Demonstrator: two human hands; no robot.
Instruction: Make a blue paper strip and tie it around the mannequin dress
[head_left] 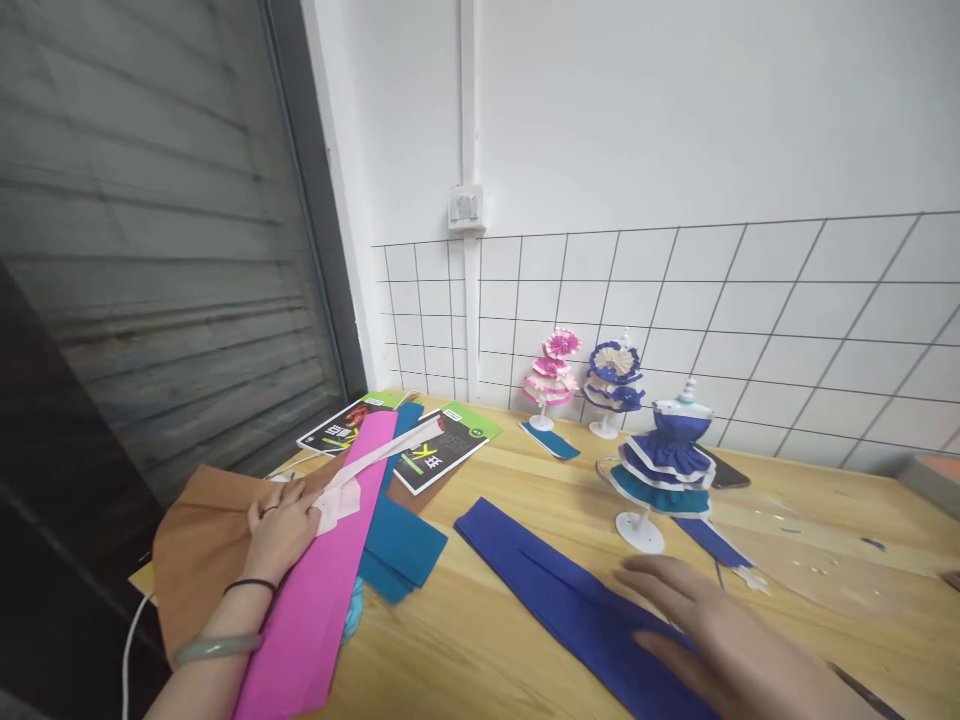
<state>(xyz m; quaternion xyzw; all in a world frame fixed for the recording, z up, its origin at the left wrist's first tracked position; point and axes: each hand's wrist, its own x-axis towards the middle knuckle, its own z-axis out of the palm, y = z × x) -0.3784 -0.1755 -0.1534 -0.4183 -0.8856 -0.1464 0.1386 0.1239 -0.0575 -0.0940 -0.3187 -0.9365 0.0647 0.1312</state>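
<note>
My left hand (281, 528) rests at the left on a stack of crepe paper, fingers curled round a pale pink-white strip (375, 462) that lies across a long magenta sheet (322, 590). Brown paper (199, 545) lies under and left of that hand. My right hand (701, 625) is stretched out flat, fingers apart, on a long dark blue crepe sheet (555, 590) that runs diagonally over the wooden table (480, 640). Just beyond it stands a small mannequin in a blue and teal paper dress (664, 465).
Teal paper (401, 545) lies beside the magenta sheet. Printed packets (435, 455) sit at the back left. Two more dress mannequins, pink (551, 380) and blue-cream (613, 378), stand before a wire grid (750, 300) on the white wall. A dark phone (724, 470) lies behind the blue dress.
</note>
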